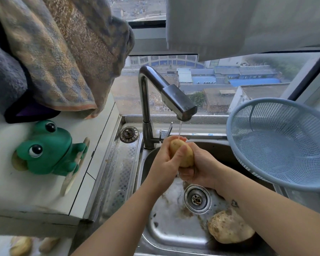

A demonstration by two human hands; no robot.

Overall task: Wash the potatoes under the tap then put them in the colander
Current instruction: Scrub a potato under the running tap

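Both hands hold a potato (183,156) under the running tap (174,100).
The left hand (163,160) and right hand (201,168) wrap curled fingers (187,175) round it above the sink's (164,228) far edge; a second potato (229,228) lies at the sink's near right corner.

Steel sink (166,228) is carrying the lot, its drain (197,199) sitting mid-basin. A muddy potato (229,228) is lying on the basin floor, just right of the drain and nearer the front rim. Back and left of the drain, a plug (128,133) is resting on the patterned drainboard (118,163). Far left of the drain, a green frog (44,148) is sitting against the white tiled ledge (17,191). Right of the drain, the blue colander (284,145) is tilting on the sink's edge.
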